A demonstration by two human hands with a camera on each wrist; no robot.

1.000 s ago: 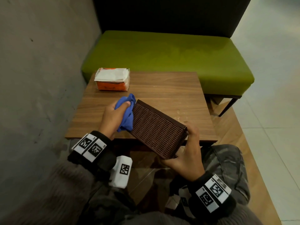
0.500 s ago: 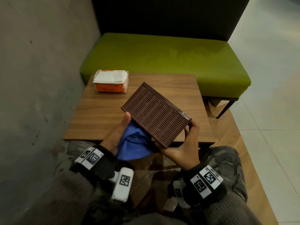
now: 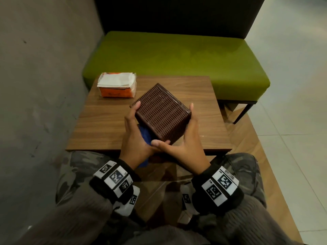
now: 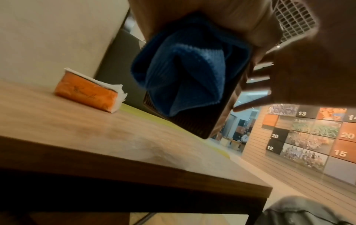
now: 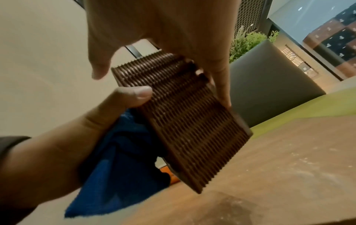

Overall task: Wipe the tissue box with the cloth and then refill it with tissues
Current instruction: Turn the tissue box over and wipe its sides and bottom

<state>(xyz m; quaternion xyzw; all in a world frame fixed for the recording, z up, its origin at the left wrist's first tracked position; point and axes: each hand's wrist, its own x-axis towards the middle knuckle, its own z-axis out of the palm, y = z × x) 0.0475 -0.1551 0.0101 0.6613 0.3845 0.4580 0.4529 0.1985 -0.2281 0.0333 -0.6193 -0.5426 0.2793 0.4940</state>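
Note:
I hold the brown ribbed tissue box [image 3: 162, 112] tilted in the air above the near half of the wooden table [image 3: 106, 121]. My left hand [image 3: 134, 124] is on its left side, thumb on the top edge, with the blue cloth [image 3: 144, 134] bunched between palm and box. In the left wrist view the cloth [image 4: 185, 68] lies against the box's dark underside [image 4: 192, 124]. My right hand [image 3: 187, 135] grips the right side, fingers up the far edge and thumb at the near corner. The right wrist view shows the box [image 5: 188, 126], the cloth [image 5: 119, 159] and my left thumb [image 5: 134, 94].
An orange pack of white tissues [image 3: 117, 87] lies at the table's far left corner. A green bench [image 3: 177, 59] stands behind the table, a grey wall [image 3: 35, 85] runs along the left, and tiled floor lies to the right.
The box has been turned in my hands and now sits between both palms. My left hand with the cloth moved from the box's far end to beneath it, then to its left side.

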